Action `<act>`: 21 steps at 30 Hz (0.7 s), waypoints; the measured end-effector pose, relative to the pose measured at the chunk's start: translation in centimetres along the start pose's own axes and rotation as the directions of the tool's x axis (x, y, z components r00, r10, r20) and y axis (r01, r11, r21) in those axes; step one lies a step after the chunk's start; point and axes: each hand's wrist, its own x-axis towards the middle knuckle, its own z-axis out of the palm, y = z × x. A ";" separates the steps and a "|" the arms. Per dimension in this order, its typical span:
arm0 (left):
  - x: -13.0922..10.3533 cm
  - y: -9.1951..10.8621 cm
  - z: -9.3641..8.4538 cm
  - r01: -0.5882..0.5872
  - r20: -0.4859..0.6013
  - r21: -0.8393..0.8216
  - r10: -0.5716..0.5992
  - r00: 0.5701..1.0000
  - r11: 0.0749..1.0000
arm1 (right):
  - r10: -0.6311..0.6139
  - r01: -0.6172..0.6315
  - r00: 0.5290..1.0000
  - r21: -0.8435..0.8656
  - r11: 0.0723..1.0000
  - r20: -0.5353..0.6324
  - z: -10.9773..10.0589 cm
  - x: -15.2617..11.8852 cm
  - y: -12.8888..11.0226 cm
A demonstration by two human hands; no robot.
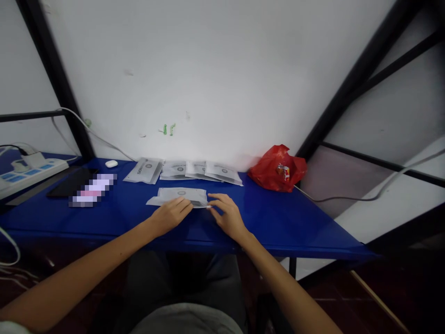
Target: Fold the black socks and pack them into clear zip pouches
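One power strip (52,163) at the left end of the blue table (288,218). To its right, a dark device (71,183), likely a phone or tablet, beside a pixelated patch (92,190) too masked to identify. Farther back, a small white case (111,163). Along the far side, by the wall (222,83), a printed left pouch (145,170), then three overlapping pouches (224,172).

In the middle, nearer than these, the near pouch (175,193), lying long side left to right between the hands. Looks light, thin and soft; probably slides easily on smooth paint and creases under a hard press, contents impossible to make out. Probably best held by the near edge, with the right corner pinched and the body kept flat.

Over its near edge, left hand (172,214), fingers bent and close together; cannot tell whether pinching or only pressing. At its right end, right hand (225,215), thumb and forefinger narrowed on a small white tab (208,207) at the near right corner; seems to pinch lightly.

Farther right, near the wall, a crumpled red bag (276,170). Beyond, a grey cable (342,199), trailing right.
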 end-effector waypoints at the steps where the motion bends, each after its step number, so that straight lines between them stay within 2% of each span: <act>1: -0.1 -0.1 -0.1 0.014 -0.003 -0.031 -0.014 1.000 0.999 | 0.008 -0.008 1.000 0.019 1.000 -0.002 -0.1 0.0 0.0; 7: 0.5 -0.2 -1.1 0.173 -0.040 -0.233 -0.187 0.982 0.957 | 0.034 -0.029 0.998 0.098 0.995 -0.055 -0.5 0.6 -1.1; 10: 1.7 0.4 -1.7 0.177 -0.067 -0.287 -0.204 0.977 0.942 | 0.009 -0.003 0.998 0.104 0.995 -0.064 -0.4 0.9 -2.0; 15: 2.9 1.4 -1.8 0.157 -0.096 -0.263 -0.188 0.977 0.952 | -0.051 0.059 0.996 0.102 0.993 -0.079 -0.3 1.0 -2.9; 21: 2.4 0.6 -1.7 0.159 -0.011 -0.147 -0.162 0.987 0.976 | -0.082 0.082 0.997 0.041 0.996 0.003 -1.0 1.0 -2.6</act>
